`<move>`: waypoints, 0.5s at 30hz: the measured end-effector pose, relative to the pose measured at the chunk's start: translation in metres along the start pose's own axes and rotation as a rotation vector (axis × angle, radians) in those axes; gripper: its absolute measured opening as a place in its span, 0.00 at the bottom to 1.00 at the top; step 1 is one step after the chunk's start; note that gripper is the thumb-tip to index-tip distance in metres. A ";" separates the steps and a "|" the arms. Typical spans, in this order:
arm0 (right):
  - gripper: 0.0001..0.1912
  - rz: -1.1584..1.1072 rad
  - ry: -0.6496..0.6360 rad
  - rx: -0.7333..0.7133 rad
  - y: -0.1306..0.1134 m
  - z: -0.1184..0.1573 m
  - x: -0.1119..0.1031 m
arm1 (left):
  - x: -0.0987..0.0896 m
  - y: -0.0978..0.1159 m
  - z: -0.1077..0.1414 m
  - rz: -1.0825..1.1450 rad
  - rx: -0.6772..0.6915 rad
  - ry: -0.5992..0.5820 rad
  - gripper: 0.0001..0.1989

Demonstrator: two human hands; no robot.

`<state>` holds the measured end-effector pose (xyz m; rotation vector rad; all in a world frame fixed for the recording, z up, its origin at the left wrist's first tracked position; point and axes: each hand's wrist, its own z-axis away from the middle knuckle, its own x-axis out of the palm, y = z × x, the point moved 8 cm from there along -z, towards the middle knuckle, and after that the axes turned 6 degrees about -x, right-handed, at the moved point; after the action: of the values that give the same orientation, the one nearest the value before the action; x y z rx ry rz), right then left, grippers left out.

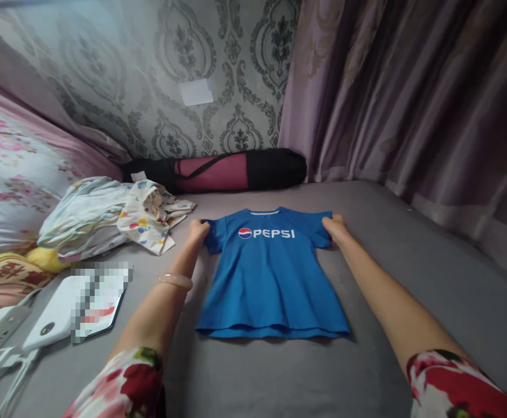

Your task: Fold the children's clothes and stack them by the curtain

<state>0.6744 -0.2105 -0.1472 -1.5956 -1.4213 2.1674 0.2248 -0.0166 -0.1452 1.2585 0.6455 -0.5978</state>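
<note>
A blue T-shirt (273, 278) with a white PEPSI print and a round logo on its chest lies spread out, front side up, its neckline pointing away from me. My left hand (198, 230) is closed on the tip of the sleeve at the left. At the other side my right hand (335, 226) grips the opposite sleeve end. Both arms reach forward along the shirt's sides, and the fabric between the hands is stretched out sideways. Soft folds run down the front to the hem nearest me.
The shirt lies on a grey sheet (392, 244). Left are crumpled clothes (92, 212), a yellow plush item (11, 270), a white device (53, 316), a partly blurred flat item (105, 307) and a power strip (0, 328). Behind are a black-and-maroon bag (218, 172) and purple curtains (392, 87).
</note>
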 end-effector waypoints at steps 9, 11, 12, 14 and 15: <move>0.19 0.431 0.011 -0.232 -0.030 0.036 0.005 | 0.011 0.016 0.030 -0.402 0.210 0.209 0.17; 0.18 0.507 -0.017 -0.267 -0.028 0.038 0.005 | 0.014 0.016 0.031 -0.537 0.295 0.191 0.18; 0.18 0.525 -0.020 -0.267 -0.026 0.037 0.005 | 0.014 0.014 0.030 -0.575 0.317 0.183 0.18; 0.17 0.523 -0.006 -0.245 -0.021 0.034 0.003 | 0.014 0.011 0.027 -0.606 0.330 0.173 0.19; 0.17 0.510 0.007 -0.228 -0.019 0.032 0.002 | 0.014 0.010 0.026 -0.607 0.324 0.173 0.19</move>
<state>0.6404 -0.2184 -0.1350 -2.2556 -1.4225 2.3024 0.2444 -0.0406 -0.1434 1.4252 1.1254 -1.1356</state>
